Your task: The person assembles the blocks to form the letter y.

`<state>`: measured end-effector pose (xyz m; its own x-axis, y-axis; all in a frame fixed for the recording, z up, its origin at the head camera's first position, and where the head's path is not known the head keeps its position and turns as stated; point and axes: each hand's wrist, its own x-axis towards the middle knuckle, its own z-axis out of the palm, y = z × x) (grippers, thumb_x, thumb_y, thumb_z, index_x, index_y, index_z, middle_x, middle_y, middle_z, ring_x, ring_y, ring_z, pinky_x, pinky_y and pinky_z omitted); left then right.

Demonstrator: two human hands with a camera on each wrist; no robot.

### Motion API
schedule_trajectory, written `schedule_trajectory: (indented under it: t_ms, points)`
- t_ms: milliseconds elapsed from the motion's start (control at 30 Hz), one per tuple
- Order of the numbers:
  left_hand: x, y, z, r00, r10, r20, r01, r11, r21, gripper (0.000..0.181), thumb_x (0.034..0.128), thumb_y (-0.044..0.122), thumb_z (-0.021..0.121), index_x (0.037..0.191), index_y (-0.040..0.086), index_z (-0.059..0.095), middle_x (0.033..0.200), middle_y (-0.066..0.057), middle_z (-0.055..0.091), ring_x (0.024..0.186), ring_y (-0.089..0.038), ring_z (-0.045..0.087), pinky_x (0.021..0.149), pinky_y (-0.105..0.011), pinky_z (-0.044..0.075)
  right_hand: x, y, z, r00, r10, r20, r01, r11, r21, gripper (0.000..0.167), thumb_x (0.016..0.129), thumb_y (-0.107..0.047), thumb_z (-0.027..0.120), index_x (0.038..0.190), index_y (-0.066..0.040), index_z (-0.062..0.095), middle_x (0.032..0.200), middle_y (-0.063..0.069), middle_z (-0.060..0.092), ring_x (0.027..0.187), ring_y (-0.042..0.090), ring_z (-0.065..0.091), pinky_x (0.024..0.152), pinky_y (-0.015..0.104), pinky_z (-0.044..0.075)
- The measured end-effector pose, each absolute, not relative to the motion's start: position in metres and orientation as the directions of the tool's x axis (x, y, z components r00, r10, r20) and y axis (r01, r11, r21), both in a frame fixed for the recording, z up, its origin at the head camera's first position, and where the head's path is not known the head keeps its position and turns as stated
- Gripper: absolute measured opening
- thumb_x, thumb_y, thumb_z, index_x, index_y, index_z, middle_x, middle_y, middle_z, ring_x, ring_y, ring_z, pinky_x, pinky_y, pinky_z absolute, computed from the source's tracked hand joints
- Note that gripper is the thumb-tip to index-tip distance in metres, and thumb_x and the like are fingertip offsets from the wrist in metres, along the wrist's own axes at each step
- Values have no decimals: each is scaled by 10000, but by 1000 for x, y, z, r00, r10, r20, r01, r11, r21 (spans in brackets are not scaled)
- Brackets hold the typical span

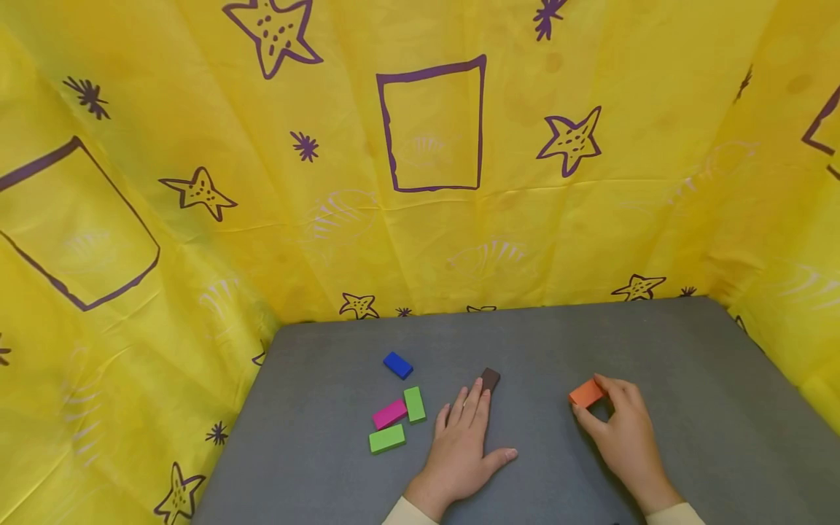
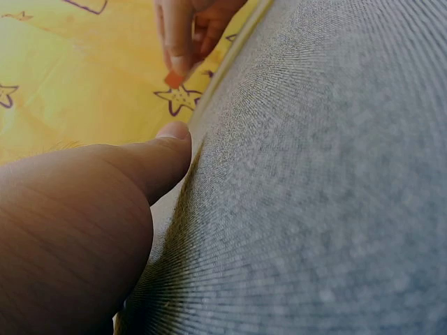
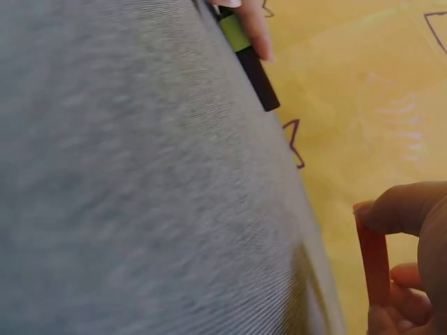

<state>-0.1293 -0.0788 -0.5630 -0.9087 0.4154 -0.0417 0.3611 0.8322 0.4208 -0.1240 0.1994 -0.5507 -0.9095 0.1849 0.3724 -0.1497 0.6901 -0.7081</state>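
My right hand pinches an orange rectangular block between thumb and fingers, at the right of the grey table. The right wrist view shows that block edge-on. My left hand lies with its fingers extended and its thumb spread out to the side. Its fingertips are at a dark brown block and partly cover it. In the left wrist view, the left thumb holds nothing.
Left of my left hand lie two green blocks and a pink block close together. Behind them is a blue block. A yellow patterned cloth hangs along the back and sides of the grey table.
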Motion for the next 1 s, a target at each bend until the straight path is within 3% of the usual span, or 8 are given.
schedule_trajectory:
  t_ms: [533,1000]
  points:
    - [-129,-79,-561,-910,413,-30,360,826,434,997,1019,743,572,1740,124,272,1818,17,97,1645,-286,147,1235,-652,203,-152,184,-525,-905,168,390,-197,647,-737,654,865,-47,932,1402,154,617,1280,287,540,1166,464,582,986,618,482]
    - [-129,-79,-561,-902,429,-50,379,841,385,1017,1001,789,545,1743,150,273,1815,38,94,1646,-255,136,1245,-635,205,-182,168,-525,-905,60,421,-285,649,-705,633,890,-56,915,1402,162,615,1274,296,550,1111,451,583,933,618,499]
